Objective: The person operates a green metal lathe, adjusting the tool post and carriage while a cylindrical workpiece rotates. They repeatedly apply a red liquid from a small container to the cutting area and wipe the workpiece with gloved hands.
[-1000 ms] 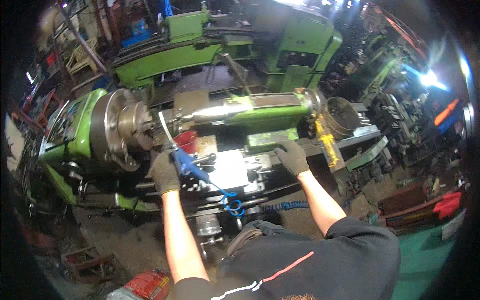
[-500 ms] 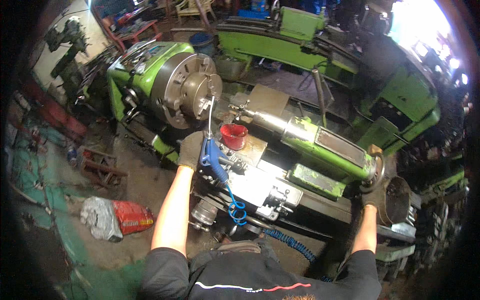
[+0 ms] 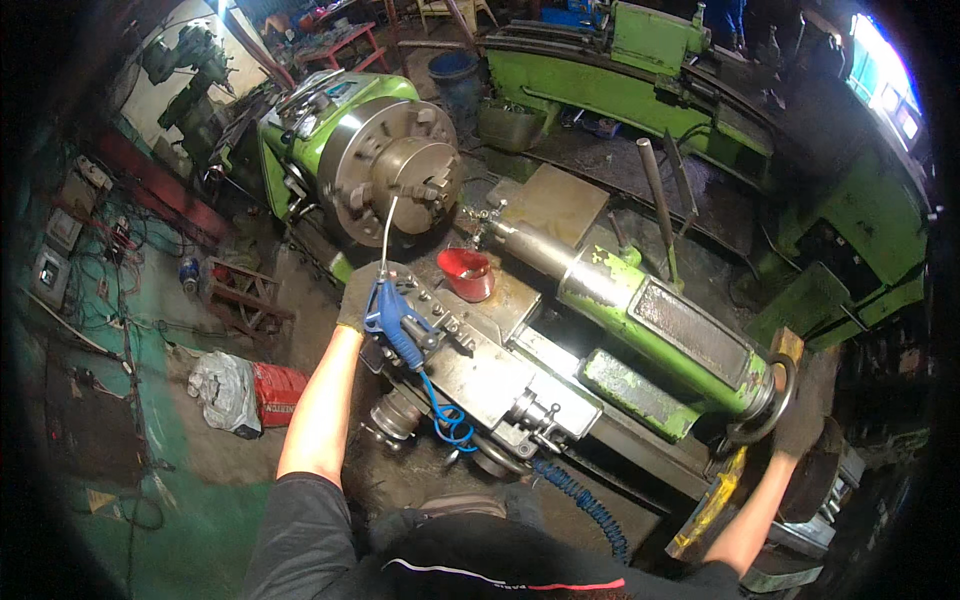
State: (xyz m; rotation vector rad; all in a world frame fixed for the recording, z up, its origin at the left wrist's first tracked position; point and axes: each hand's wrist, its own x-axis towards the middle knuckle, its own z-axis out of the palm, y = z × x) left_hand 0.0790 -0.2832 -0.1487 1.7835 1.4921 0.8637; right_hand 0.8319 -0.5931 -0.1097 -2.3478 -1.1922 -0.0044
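Observation:
My left hand (image 3: 362,297), in a dark work glove, is closed on a blue air blow gun (image 3: 396,322). Its long thin nozzle points up toward the jaws of the lathe chuck (image 3: 400,165). A coiled blue hose hangs from the gun's handle. Just right of the gun, a red cup (image 3: 466,275) rests on the lathe carriage (image 3: 485,385). Far to the right, my gloved right hand (image 3: 803,415) is beside the rim of the tailstock handwheel (image 3: 768,412). Its fingers blend into the dark background, so their grip is unclear.
The green tailstock (image 3: 640,310) stands between my hands. A yellow bar (image 3: 712,505) slants beneath the handwheel. A second green machine (image 3: 620,95) is at the back. A grey and red sack (image 3: 245,393) and a rusty metal frame (image 3: 245,295) lie on the floor at left.
My left hand and the blow gun have shifted left relative to the chuck and cup. My right hand has moved from below the handwheel to its right side. The head view has also shifted.

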